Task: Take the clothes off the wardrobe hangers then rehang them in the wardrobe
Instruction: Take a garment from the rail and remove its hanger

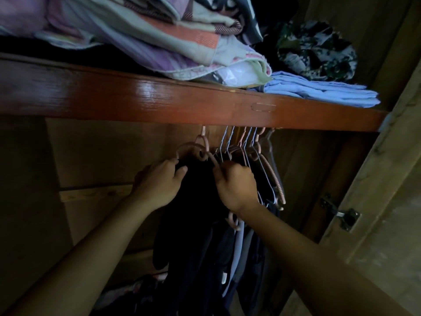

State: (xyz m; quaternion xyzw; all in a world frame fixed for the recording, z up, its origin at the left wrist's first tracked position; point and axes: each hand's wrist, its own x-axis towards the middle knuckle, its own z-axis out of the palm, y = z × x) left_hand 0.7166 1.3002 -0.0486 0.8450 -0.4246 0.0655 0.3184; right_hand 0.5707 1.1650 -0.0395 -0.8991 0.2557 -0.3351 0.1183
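Observation:
A dark garment [193, 215] hangs on a pink hanger [196, 148] under the red-brown shelf [136, 101] of the wardrobe. My left hand [157, 185] grips the garment's left shoulder at the hanger's end. On the other shoulder my right hand [237, 185] pinches the garment and the hanger arm. To the right hang several more hangers [246, 144], pink and pale blue, with dark and grey clothes [248, 245] below them. One ribbed pink hanger [273, 176] hangs bare at the far right.
Folded blankets [145, 35], a folded blue cloth [323, 92] and a patterned bundle [316, 51] lie on the shelf. The open wardrobe door with a metal hinge [344, 216] stands at the right. More clothes [136, 290] lie on the wardrobe floor.

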